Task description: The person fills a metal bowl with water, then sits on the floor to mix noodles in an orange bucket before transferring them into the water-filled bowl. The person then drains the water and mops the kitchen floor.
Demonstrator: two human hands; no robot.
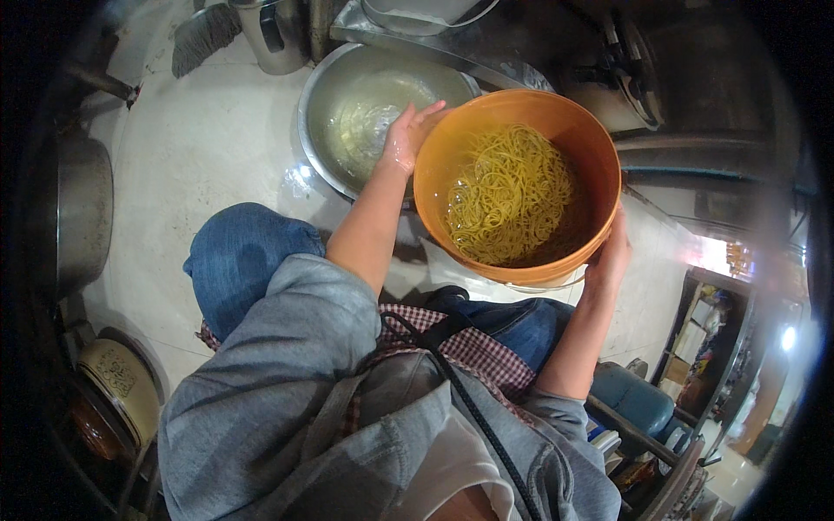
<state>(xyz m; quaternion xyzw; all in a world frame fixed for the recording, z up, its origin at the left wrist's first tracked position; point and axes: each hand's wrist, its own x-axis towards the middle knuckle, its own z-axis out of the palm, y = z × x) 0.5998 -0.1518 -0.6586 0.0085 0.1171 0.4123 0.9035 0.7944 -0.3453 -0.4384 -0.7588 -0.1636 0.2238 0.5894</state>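
An orange plastic bucket [433, 182] is between my two hands, its open mouth facing up toward me. Inside lies a tangled mass of yellow noodles [515, 195], with some wet shine at the left. My left hand [414, 133] is against the bucket's left wall, fingers stretched along it and the wrist wet. Around the lower right side curls my right hand [609, 247], its fingers partly hidden by the bucket. A wide metal basin [311, 130] holding clear, slightly yellowish liquid [365, 117] sits on the floor beyond my left forearm, partly covered by the bucket.
A mop head [205, 39] and a metal container [277, 39] stand at the far left. Behind the basin is a metal ledge [391, 40]. A large pot [85, 208] is at the left, a patterned crock [117, 378] lower left. A blue-green container [632, 397] stands at right.
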